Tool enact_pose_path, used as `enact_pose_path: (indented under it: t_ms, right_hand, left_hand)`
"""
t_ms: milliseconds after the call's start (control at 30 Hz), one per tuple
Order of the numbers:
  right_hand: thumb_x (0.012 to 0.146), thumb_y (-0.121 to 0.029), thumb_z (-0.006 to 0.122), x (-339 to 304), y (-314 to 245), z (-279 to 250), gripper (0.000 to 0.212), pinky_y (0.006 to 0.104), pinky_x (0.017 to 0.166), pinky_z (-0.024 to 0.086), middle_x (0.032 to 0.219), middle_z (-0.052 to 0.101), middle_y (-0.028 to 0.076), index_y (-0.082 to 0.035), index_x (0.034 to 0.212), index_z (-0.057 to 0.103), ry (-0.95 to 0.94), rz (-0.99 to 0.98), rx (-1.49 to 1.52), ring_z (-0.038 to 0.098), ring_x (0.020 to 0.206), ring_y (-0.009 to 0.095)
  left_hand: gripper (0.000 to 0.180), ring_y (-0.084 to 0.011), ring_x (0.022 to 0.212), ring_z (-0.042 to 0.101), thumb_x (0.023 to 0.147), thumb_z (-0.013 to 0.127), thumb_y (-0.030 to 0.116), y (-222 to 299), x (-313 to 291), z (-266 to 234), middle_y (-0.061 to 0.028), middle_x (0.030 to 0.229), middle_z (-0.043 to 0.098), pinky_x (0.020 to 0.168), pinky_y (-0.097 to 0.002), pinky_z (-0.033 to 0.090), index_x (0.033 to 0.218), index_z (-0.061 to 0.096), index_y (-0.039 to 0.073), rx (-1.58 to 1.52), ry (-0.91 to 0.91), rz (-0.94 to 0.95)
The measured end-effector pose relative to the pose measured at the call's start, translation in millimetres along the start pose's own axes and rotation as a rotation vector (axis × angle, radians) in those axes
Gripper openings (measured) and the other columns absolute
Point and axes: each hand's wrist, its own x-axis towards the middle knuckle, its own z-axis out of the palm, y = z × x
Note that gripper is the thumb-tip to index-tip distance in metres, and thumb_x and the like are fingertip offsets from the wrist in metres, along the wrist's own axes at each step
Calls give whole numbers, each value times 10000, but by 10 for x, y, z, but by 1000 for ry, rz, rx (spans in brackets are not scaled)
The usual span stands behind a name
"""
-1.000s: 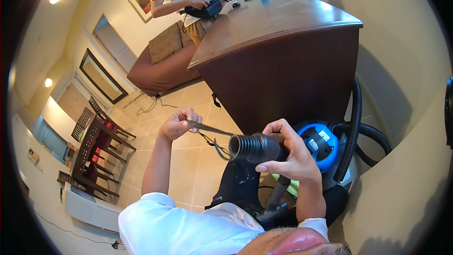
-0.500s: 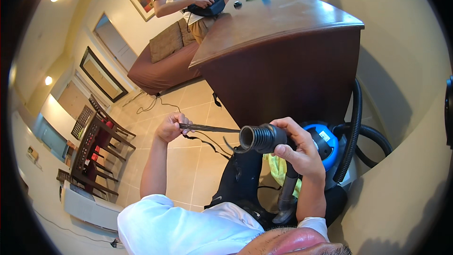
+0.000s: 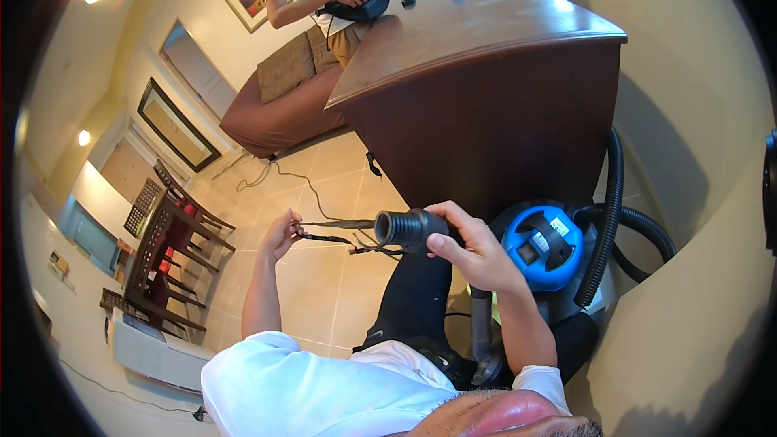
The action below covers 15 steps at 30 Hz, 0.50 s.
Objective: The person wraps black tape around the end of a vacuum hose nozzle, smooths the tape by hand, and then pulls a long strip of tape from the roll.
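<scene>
- My right hand is wrapped around the dark grey hose cuff, fingers curled over the top and thumb underneath, open mouth of the cuff pointing to my left
- My left hand is pinched shut on the end of a thin dark strand that runs across to the cuff mouth, with a second frayed bit sagging just below it; I cannot tell whether it goes inside the cuff
- I judge the cuff to be rigid plastic, light and ribbed enough not to slip, so gripping it around the barrel behind the rim looks sound
- The strand looks soft, limp and light; I would hold it near the tip between fingertips, since it could snap or slide if pulled hard
- Both are held in the air above the tiled floor, in front of my knees
- Just right of the cuff sits the blue-topped vacuum canister, its black ribbed hose looping up beside it
- Behind stands a dark wooden bench; another person stands at its far end
</scene>
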Motion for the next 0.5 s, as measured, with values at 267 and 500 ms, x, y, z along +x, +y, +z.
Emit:
enact_pose_path:
  t_ms: [267, 500]
  right_hand:
    - [1026, -399, 650, 90, 382, 255, 446, 370, 884, 518, 999, 702, 147, -19, 1250, 582, 36, -35, -129, 691, 939, 249]
    - [1048, -336, 632, 103, 389, 240, 388, 297, 817, 521, 1001, 676, 76, -2, 1243, 596, 115, 11, 46, 641, 878, 134]
  left_hand:
    - [488, -231, 1162, 651, 1016, 645, 447, 323, -239, 1138, -120, 1196, 735, 1023, -391, 482, 1238, 723, 20, 816, 122, 419]
    - [850, -253, 1242, 618, 738, 848, 649, 786, -742, 2478, -119, 1283, 687, 1124, -420, 427, 1284, 684, 19, 383, -544, 636]
